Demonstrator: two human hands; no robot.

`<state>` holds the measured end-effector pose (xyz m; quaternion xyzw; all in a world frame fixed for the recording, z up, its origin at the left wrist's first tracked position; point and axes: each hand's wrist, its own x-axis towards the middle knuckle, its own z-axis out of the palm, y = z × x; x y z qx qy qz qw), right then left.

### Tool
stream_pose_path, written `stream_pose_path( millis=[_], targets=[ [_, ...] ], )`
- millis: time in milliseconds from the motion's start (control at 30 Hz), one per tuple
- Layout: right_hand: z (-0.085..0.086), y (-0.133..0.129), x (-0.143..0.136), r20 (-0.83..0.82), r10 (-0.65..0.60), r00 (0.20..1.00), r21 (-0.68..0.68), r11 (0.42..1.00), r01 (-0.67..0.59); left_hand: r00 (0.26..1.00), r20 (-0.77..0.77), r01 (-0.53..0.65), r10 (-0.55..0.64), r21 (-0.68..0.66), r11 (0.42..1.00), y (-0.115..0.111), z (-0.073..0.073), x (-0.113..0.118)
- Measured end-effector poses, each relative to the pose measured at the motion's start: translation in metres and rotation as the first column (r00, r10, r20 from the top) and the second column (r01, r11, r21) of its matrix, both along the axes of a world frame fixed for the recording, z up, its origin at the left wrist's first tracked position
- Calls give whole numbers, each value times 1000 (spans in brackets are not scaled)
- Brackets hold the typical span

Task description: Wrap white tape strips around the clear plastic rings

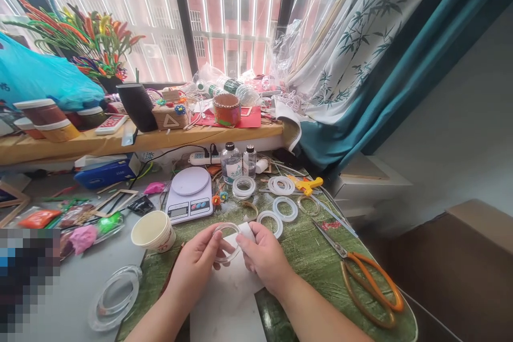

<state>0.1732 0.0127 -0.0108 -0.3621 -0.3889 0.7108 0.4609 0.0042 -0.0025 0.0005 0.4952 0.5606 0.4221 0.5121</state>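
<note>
White sheet (224, 310) nearest, clear ring (226, 261) above

Grips clear ring at opposite sides with left hand (200, 250) and right hand (265, 252), both closed. Records on bench (316, 291): scissors (348, 255) at right, white rings (295, 209) just beyond hands, paper cups (150, 228) at left, kitchen scale (190, 184) behind cups.
</note>
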Motion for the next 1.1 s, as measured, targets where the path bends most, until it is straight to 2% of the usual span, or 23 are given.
stream_pose_path(
  millis=[133,333,500,600,733,900,967,1100],
  targets=[
    [0,2,2,-14,-29,999,-37,999,28,994,105,35,-25,-86,996,1,1,3],
    [-5,8,5,-7,-130,991,-70,989,129,969,236,116,-68,-197,974,2,13,2],
    [-10,13,6,55,-291,955,-39,955,294,975,217,-7,39,-148,989,6,14,2],
    [-9,10,5,69,-290,954,22,957,290,986,139,-77,90,-98,992,8,10,-1],
    [-2,4,5,149,-148,978,128,983,129,992,-79,-94,95,12,995,7,8,-5],
    [-2,4,4,160,-60,985,102,994,44,918,-394,134,-41,211,968,2,7,-3],
    [-5,4,3,172,-47,984,109,994,28,891,-450,189,-68,231,954,1,7,-3],
    [-5,1,2,244,-77,967,220,975,22,875,-480,227,-66,286,931,3,5,-4]
  ],
)
